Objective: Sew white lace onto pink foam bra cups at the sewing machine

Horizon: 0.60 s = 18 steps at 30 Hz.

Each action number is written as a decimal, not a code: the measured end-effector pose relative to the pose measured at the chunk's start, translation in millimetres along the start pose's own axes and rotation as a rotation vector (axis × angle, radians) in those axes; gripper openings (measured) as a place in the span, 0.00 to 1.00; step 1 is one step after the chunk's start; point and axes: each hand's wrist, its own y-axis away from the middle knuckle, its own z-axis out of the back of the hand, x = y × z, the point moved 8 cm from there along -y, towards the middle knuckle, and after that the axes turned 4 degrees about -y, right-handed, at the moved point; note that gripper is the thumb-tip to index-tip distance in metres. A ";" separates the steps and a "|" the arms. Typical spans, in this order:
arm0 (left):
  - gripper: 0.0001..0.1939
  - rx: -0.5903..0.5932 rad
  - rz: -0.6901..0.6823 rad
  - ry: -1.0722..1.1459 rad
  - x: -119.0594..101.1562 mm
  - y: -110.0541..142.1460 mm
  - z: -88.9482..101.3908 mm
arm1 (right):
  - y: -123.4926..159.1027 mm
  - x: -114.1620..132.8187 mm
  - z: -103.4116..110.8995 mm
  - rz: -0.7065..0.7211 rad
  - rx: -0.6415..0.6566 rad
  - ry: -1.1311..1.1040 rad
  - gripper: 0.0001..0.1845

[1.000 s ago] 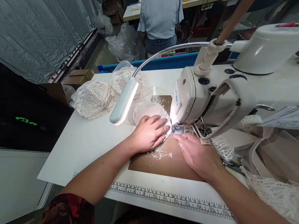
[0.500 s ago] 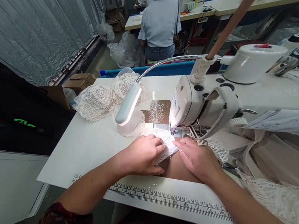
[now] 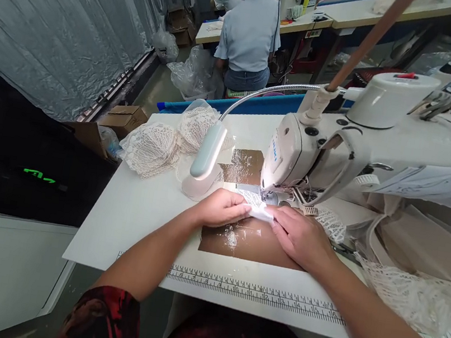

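A small piece of white lace fabric (image 3: 260, 212) lies at the needle of the white sewing machine (image 3: 282, 155), its near edge lifted and folded. My left hand (image 3: 222, 208) pinches its left side between thumb and fingers. On its right side, my right hand (image 3: 298, 233) grips the edge, with the thumb and fingers closed on it. The needle and presser foot are just beyond the fabric, partly lost in the lamp's glare. Beneath both hands is a shiny brown taped patch (image 3: 235, 244) on the table.
Lace cups (image 3: 150, 149) lie in stacks at the left, behind a lamp head (image 3: 207, 152) on a bendable neck. More lace (image 3: 414, 296) and sheer beige fabric (image 3: 430, 245) lie at the right. A ruler strip (image 3: 249, 294) runs along the front edge. Co-workers (image 3: 250, 31) sit beyond.
My left hand has gone from lying flat over the lace to pinching its edge, farther from me. The lace's near edge is now raised and folded. The whole view has shifted slightly.
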 end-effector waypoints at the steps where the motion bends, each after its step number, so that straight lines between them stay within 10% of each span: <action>1: 0.22 -0.001 0.018 0.081 4.6 -1.4 2.5 | 0.6 -0.3 0.7 -0.007 -0.015 -0.003 0.16; 8: 0.22 -0.020 -0.029 0.219 8.2 -3.8 4.7 | 10.2 7.8 8.4 -0.033 -0.153 0.061 0.27; 18: 0.23 0.043 -0.134 0.041 -4.9 6.5 -1.6 | -2.2 35.7 5.4 0.151 -0.168 0.163 0.15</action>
